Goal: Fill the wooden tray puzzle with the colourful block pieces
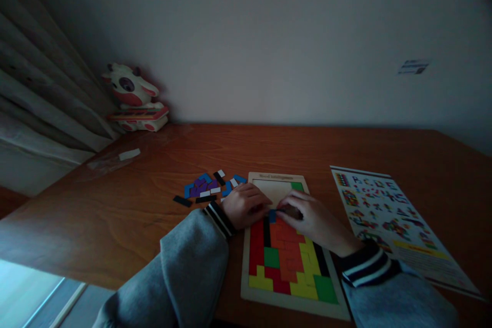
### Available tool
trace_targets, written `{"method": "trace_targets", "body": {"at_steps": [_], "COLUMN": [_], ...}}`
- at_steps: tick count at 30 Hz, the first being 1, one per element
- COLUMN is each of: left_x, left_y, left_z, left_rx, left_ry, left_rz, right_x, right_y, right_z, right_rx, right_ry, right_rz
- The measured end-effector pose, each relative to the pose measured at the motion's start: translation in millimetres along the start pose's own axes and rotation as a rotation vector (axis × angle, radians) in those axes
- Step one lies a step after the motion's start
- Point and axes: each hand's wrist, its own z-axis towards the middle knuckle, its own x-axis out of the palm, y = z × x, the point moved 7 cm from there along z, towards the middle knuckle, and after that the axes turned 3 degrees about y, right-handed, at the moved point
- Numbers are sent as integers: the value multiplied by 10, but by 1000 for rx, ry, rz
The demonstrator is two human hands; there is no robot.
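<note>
A wooden puzzle board [295, 307] lies on the desk, its lower part filled with red, yellow, green, orange and black block pieces. My left hand [246, 206] rests over its left edge, fingers curled and closed, with whatever they hold hidden. From the right, my right hand [313, 218] reaches over the board with thumb and fingers pinched at a small blue puzzle piece [272, 216]. Both hands' fingertips meet near this piece. A green piece [296, 185] sits in the top right corner of the frame, beside bare pale board.
Loose purple, blue, black and white pieces [203, 185] lie left of the board. A printed pattern sheet [384, 210] is on the right. A cow-shaped toy [134, 97] stands at the back left by the curtain [42, 82]. A white strip [129, 154] lies near it on the desk [269, 148].
</note>
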Motion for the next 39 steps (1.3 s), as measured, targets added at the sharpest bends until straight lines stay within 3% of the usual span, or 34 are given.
{"method": "trace_targets", "body": {"at_steps": [8, 19, 23, 27, 30, 39], "left_x": [24, -103, -244, -391, -401, -224], "left_y": [-33, -112, 131, 540, 740, 732], "left_z": [-12, 3, -69, -240, -348, -313], "left_rx": [16, 32, -49, -286, -437, -340], "left_ry": [30, -27, -95, -122, -105, -101], "left_rz": [5, -30, 120, 314, 365, 289], "right_x": [-2, -40, -121, -174, -176, -145], "right_y": [-24, 35, 53, 28, 16, -6], "right_z": [11, 5, -11, -33, -36, -36], "right_rx": [16, -23, -19, -11, -4, -8], "right_ry": [-37, -80, -171, -239, -256, -287], "right_rz": [-33, -12, -15, -25, -28, -5]}}
